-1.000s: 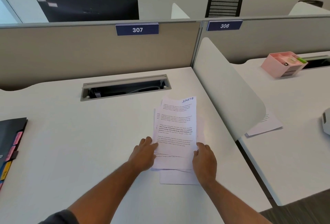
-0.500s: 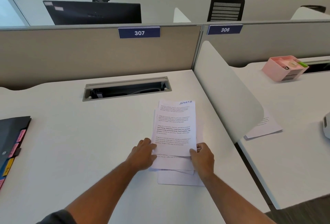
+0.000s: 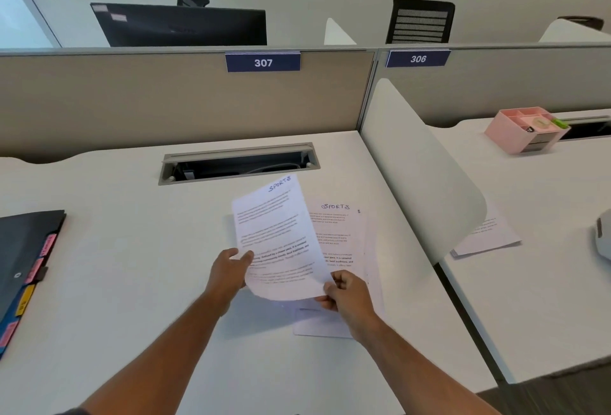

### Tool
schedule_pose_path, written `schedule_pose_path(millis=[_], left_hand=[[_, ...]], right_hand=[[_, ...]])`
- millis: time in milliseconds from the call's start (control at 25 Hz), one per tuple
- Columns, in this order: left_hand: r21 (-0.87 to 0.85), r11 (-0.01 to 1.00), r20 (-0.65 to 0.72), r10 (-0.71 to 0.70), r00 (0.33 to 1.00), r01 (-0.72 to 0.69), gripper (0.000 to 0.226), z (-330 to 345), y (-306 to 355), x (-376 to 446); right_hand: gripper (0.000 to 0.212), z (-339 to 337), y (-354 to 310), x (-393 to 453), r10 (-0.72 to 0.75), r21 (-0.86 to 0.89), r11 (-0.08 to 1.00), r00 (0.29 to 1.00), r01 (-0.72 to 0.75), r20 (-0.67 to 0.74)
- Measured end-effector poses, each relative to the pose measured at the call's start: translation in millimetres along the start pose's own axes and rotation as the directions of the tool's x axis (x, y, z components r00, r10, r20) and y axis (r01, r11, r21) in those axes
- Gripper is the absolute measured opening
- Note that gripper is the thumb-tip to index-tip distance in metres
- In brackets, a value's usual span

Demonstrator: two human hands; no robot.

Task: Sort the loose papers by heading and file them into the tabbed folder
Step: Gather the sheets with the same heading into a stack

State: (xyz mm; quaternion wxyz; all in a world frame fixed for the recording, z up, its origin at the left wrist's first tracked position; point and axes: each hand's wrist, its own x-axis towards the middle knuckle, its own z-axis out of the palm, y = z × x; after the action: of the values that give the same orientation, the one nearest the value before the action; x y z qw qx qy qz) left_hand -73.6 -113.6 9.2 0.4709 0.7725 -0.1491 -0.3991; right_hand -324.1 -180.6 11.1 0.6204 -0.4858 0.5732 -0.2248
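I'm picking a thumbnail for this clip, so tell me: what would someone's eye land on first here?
First, the sheet headed SPORTS lifted at the desk's centre, gripped by the left hand and pinched at its lower corner by the right hand. Under it, slightly right, lies a paper stack whose top page also reads SPORTS. The dark tabbed folder sits at the desk's left edge.

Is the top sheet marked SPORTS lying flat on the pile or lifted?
Lifted. Both hands, left hand and right hand, pinch the sheet at its lower corners; it curves above the pile.
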Motion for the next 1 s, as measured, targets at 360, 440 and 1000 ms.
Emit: schedule_pose_path(millis=[360,440,1000], left_hand=[[-0.037,0.999,-0.023,0.034,0.999,-0.035,0.061,-34,-15,0],[-0.027,0.999,-0.015,0.046,0.999,-0.047,0.058,-40,-18,2],[0.038,0.999,-0.067,-0.022,0.998,0.024,0.038,-82,-42,20]], right_hand=[[0.016,34,15,-23,0.0,-0.158,0.987,0.999,0.007,0.042],[0.006,38,18,-26,-0.026,-0.223,0.975,1.0,0.024,-0.009],[0.073,12,18,-5,-0.009,-0.548,0.737,0.805,-0.395,-0.593]])
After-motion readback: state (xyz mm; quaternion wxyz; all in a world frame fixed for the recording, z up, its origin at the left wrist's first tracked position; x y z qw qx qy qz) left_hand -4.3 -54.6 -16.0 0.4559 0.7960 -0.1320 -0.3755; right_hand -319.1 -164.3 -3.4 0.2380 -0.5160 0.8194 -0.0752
